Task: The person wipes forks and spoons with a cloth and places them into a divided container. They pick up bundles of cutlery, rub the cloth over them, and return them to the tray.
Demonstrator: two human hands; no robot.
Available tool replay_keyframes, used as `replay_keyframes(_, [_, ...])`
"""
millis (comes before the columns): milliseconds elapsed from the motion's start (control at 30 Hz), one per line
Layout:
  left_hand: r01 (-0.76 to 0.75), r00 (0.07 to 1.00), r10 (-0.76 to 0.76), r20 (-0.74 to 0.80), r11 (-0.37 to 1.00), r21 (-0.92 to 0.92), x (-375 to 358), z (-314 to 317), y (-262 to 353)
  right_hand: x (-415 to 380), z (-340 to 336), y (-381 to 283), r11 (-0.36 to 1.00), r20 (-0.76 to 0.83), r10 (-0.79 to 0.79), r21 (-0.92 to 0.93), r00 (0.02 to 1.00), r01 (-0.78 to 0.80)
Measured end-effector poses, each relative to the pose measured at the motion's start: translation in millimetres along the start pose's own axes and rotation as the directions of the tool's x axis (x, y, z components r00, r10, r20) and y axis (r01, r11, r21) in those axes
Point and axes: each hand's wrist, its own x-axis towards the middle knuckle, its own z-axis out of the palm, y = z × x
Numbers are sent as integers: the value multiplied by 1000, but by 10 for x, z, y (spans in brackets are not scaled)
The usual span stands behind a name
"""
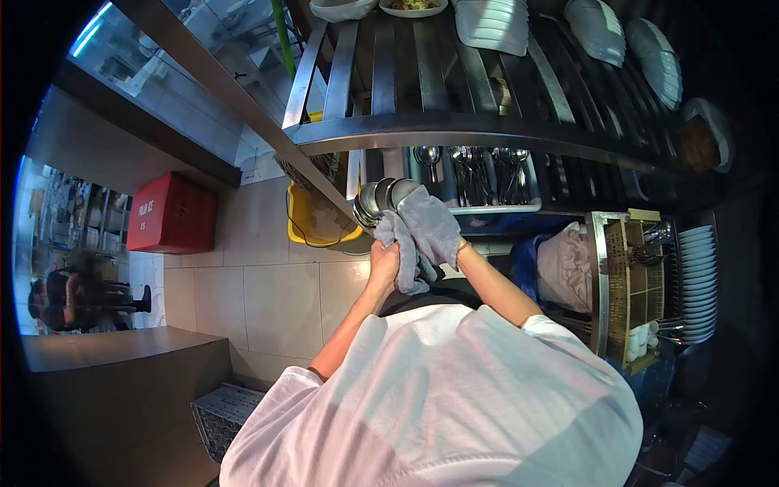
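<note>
Several round-bowled metal spoons (375, 200), possibly ladles, fan out in front of me with their bowls pointing away. A grey cloth (428, 221) is wrapped about them and hangs down between my hands. My left hand (385, 263) is closed at the near end of the bundle, where the cloth and the handles meet; the handles themselves are hidden. My right hand (459, 246) is mostly covered by the cloth, which drapes over its fingers and lies against the spoon bowls. Just beyond, a cutlery tray (497, 209) holds spoons and forks sorted in compartments.
A slatted metal shelf (487, 126) with stacked white bowls (492, 24) spans above the tray. To the left are a yellow bucket (324, 237) and a red box (172, 213). On the right stand a utensil rack (621, 284) and stacked plates (698, 284). Another person (85, 296) is at far left.
</note>
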Motion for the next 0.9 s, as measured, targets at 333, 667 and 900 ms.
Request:
replay_keyframes(333, [207, 974, -184, 130, 957, -203, -186, -188, 124, -68, 349, 428, 884, -328, 119, 464, 937, 51])
replay_keyframes(667, [169, 984, -179, -18, 954, -247, -195, 5, 29, 27, 21, -41, 955, -32, 297, -3, 954, -297])
replay_keyframes(900, [189, 982, -187, 23, 979, -77, -160, -64, 3, 55, 21, 176, 917, -126, 355, 243, 927, -318])
